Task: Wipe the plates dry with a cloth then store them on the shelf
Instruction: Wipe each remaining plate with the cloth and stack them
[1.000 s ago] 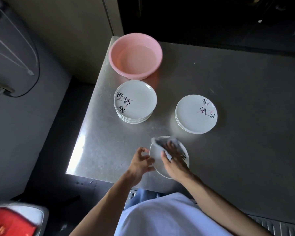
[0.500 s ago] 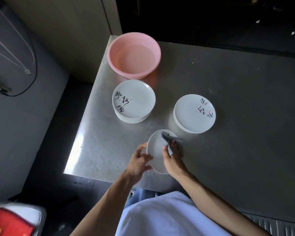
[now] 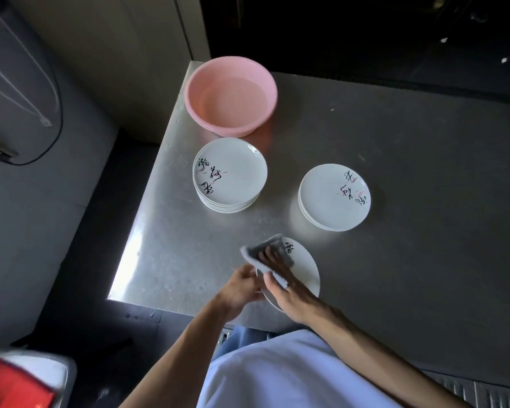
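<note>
above the table (image 3: 409, 260) edge, a rightward-tilted plate (image 3: 305, 270) is gripped by the left hand (image 3: 242, 288). a cloth (image 3: 262, 250) is pressed flat by the right hand (image 3: 292, 293).

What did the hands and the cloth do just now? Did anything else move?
The right hand slid the cloth across the plate, from its right side over to its left rim. The plate turned, so its writing went from the right edge to the top. The left hand holds the plate's left edge as before. Nothing was let go. The left stack, right stack and basin stayed put.
</note>
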A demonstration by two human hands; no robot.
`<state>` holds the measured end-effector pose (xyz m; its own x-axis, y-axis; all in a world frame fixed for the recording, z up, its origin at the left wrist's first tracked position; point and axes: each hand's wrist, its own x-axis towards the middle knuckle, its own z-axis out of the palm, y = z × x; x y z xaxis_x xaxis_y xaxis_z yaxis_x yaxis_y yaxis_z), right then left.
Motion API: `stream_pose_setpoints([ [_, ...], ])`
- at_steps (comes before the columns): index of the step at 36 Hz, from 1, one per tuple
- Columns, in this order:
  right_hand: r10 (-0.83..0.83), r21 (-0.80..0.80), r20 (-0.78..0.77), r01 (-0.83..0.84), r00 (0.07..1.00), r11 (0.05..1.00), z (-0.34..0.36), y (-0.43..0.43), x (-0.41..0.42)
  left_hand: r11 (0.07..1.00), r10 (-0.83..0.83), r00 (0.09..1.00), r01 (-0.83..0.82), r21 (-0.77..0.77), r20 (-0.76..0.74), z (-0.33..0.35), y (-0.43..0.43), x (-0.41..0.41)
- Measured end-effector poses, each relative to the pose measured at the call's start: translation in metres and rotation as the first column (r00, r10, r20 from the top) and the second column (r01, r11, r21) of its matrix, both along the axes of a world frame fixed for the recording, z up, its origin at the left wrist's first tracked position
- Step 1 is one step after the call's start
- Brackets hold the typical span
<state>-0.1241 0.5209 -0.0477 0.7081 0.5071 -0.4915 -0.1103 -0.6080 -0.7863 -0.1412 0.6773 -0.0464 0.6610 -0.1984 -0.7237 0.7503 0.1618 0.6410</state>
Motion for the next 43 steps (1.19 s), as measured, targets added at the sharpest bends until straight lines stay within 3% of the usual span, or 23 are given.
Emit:
stream_pose_setpoints([
  [2,0.030,-0.004,0.042,-0.030,0.999,1.000,0.000,-0.002,-0.003,1.000,0.016,1.000,-0.016,0.001,-0.009,-0.002,0.002,-0.001],
  [5,-0.051,-0.265,0.092,0.074,0.994,0.962,-0.013,-0.006,0.005,0.992,0.122,0.992,-0.123,-0.016,-0.037,-0.006,0.005,-0.003],
  [7,-0.168,-0.398,0.024,0.163,0.986,0.903,-0.014,-0.006,0.014,0.973,0.229,0.970,-0.231,-0.018,-0.082,-0.006,0.006,-0.002],
  [11,-0.234,-0.248,-0.040,0.217,0.971,0.944,0.001,0.002,0.014,0.964,0.264,0.961,-0.259,0.062,-0.088,-0.002,0.005,0.005],
  [14,-0.136,-0.093,-0.029,0.133,0.990,0.987,0.004,0.008,0.006,0.975,0.192,0.979,-0.183,0.129,-0.062,-0.001,0.004,0.008],
  [16,-0.066,-0.085,0.006,0.067,0.998,0.994,-0.003,0.004,0.004,0.978,0.174,0.983,-0.166,0.128,-0.056,-0.001,0.003,0.009],
  [19,0.001,-0.284,0.126,0.035,0.992,0.958,-0.016,-0.013,0.009,0.962,0.241,0.968,-0.229,0.147,-0.071,-0.004,0.006,0.009],
  [21,0.044,-0.472,0.110,0.013,0.993,0.882,-0.020,-0.026,0.013,0.951,0.285,0.956,-0.272,0.150,-0.074,-0.006,0.009,0.010],
  [23,0.099,-0.526,0.079,-0.043,0.992,0.849,-0.018,-0.032,0.011,0.944,0.309,0.949,-0.298,0.143,-0.067,-0.005,0.011,0.013],
  [26,0.167,-0.427,0.141,-0.092,0.976,0.900,0.002,-0.030,0.002,0.945,0.309,0.948,-0.296,0.141,-0.081,-0.001,0.010,0.021],
  [29,0.210,-0.215,0.269,-0.154,0.940,0.964,0.018,-0.023,-0.011,0.957,0.268,0.961,-0.257,0.133,-0.067,0.001,0.004,0.027],
  [33,0.265,-0.232,0.445,-0.175,0.856,0.957,0.007,-0.021,-0.009,0.965,0.242,0.969,-0.236,0.117,-0.044,0.005,-0.002,0.033],
  [40,0.089,-0.074,0.557,-0.057,0.825,0.996,0.034,-0.026,0.024,0.959,0.283,0.959,-0.283,-0.005,0.030,0.012,-0.003,0.039],
  [43,-0.050,-0.012,0.529,0.067,0.847,0.998,0.048,-0.032,0.033,0.961,0.266,0.962,-0.270,0.061,0.065,0.006,-0.001,0.039],
])
